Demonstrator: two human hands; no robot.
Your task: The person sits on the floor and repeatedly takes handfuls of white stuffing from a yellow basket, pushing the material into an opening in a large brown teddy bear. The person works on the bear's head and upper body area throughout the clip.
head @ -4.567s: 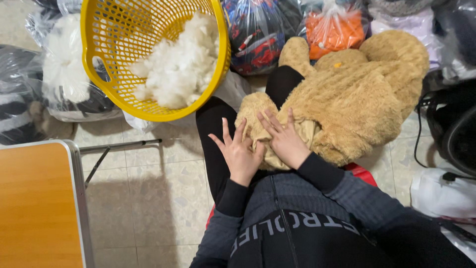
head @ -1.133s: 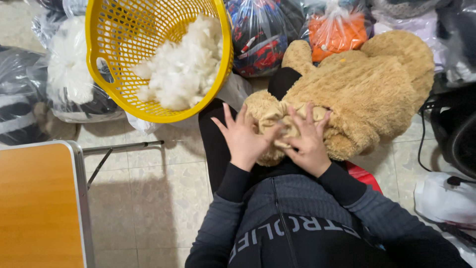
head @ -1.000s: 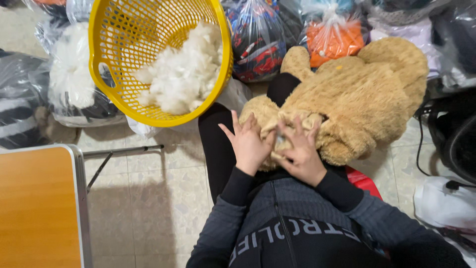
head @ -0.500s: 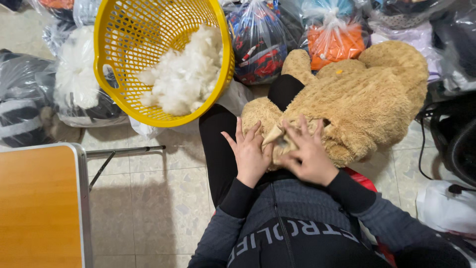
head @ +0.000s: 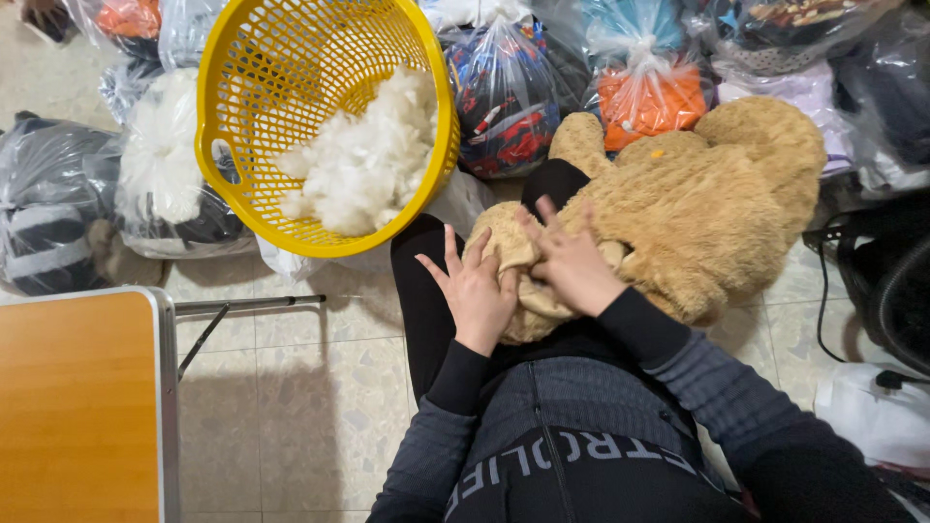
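Hands spread flat—left hand (head: 477,289) and right hand (head: 572,261) side by side—press the tan plush bear (head: 697,208), its body stretching rightward.

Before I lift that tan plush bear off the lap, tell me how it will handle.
Probably floppy: the plush bear drapes over the lap and its fabric bunches under the left hand and right hand. Likely light for its bulk, if filled like the white stuffing in the yellow basket. The shaggy pile should grip well.
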